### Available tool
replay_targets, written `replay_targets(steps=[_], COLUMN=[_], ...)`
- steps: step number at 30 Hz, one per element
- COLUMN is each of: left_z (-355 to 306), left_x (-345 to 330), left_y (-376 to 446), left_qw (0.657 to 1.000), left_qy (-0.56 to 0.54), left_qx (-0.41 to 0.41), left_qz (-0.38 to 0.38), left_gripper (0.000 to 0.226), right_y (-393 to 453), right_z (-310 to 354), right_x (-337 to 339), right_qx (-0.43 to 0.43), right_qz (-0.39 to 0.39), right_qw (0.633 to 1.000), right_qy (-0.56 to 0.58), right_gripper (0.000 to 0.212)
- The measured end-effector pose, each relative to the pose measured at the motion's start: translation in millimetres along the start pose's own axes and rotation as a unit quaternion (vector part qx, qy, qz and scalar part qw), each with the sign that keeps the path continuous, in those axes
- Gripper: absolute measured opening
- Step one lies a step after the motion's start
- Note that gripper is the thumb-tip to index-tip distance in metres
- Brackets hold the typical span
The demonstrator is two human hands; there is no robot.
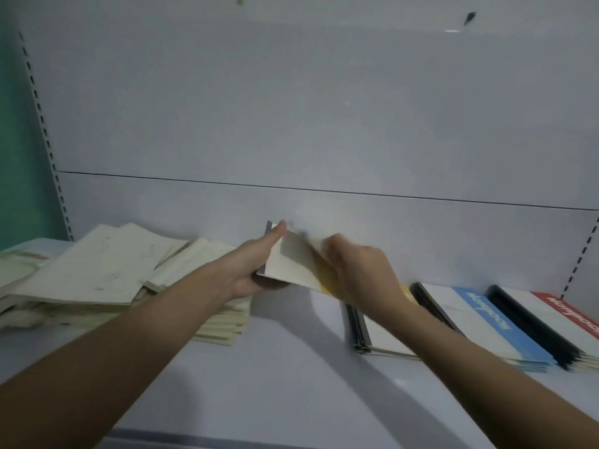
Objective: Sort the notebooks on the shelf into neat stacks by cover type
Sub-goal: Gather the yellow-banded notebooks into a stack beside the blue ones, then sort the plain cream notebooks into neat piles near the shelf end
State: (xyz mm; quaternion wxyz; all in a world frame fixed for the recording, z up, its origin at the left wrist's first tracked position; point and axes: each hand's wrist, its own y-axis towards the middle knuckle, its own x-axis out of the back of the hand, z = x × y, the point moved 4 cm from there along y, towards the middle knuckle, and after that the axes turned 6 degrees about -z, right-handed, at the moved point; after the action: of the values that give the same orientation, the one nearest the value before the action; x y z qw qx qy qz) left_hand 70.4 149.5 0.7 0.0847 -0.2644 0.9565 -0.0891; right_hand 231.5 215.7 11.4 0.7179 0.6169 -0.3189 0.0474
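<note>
A notebook with a white and yellow cover (293,264) is held tilted above the white shelf (278,358), between both hands. My left hand (256,267) grips its left edge, thumb along the top. My right hand (359,270) grips its right, yellow side. Left of them lies a loose heap of cream plain-cover notebooks (97,270). At the right lie three stacks: a yellow-cover stack (379,335) partly hidden under my right forearm, a blue-band stack (486,322) and a red-band stack (564,322).
The shelf's white back panel (324,124) rises behind everything. Slotted uprights (48,150) stand at the left and right edges. A green wall (19,140) shows at the far left. The shelf's front edge (227,439) runs along the bottom.
</note>
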Motion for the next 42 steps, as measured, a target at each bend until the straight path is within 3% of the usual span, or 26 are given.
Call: replay_targets(steps=[2,3,5,8,10,12,14,16,18,20,23,26,29,33,37,42], left_z=[8,13,19,24,29,44,63,81,102,125,143,154,153,156,157,151], left_x=[-17,-25,-38,-59,-82,-105,-120,-126,-124,-124,-124,-125,-128,-123,-119,-123], left_y=[3,4,8,13,11,13,24,27,26,18,2,7,7,8,11,7], left_qw=[1.000,1.000,0.999,0.998,0.998,0.997,0.991,0.973,0.952,0.954,0.959,0.919,0.909,0.928,0.929,0.922], left_qy=[-0.011,0.005,0.033,0.014,0.004,0.020,0.077,0.188,0.273,0.264,0.214,0.313,0.322,0.292,0.287,0.296], left_qx=[0.004,0.001,-0.020,-0.050,-0.050,-0.058,-0.103,-0.134,-0.117,-0.124,-0.183,-0.239,-0.264,-0.232,-0.231,-0.241], left_qz=[0.018,0.026,0.021,0.021,0.044,0.056,0.025,-0.027,-0.070,-0.074,-0.038,-0.016,-0.018,-0.002,-0.038,-0.063], left_gripper=[0.019,0.013,0.026,0.037,0.037,0.037,0.032,0.038,0.070,0.072,0.057,0.079,0.058,0.072,0.071,0.048], right_y=[-21,-28,-31,-38,-52,-75,-97,-117,-130,-139,-149,-162,-167,-171,-174,-169], right_z=[11,12,-3,-55,-88,-107,-124,-140,-145,-141,-123,-111,-114,-120,-122,-127], right_x=[2,7,22,35,34,27,23,19,14,7,4,-4,-5,-4,-12,-13], right_qx=[0.083,0.069,-0.058,-0.241,-0.378,-0.500,-0.541,-0.529,-0.477,-0.408,-0.362,-0.301,-0.281,-0.322,-0.302,-0.302], right_qz=[0.051,0.092,0.142,0.131,0.129,0.120,0.090,0.082,0.143,0.175,0.112,0.095,0.088,0.117,0.145,0.155], right_qw=[0.995,0.992,0.978,0.953,0.897,0.803,0.781,0.814,0.860,0.896,0.925,0.949,0.956,0.939,0.942,0.940], right_qy=[0.014,0.057,0.142,0.130,0.190,0.302,0.299,0.226,0.110,0.017,0.019,0.027,0.012,-0.005,0.005,0.020], right_gripper=[0.012,0.018,0.036,0.029,0.031,0.033,0.036,0.038,0.039,0.040,0.037,0.040,0.027,0.046,0.041,0.038])
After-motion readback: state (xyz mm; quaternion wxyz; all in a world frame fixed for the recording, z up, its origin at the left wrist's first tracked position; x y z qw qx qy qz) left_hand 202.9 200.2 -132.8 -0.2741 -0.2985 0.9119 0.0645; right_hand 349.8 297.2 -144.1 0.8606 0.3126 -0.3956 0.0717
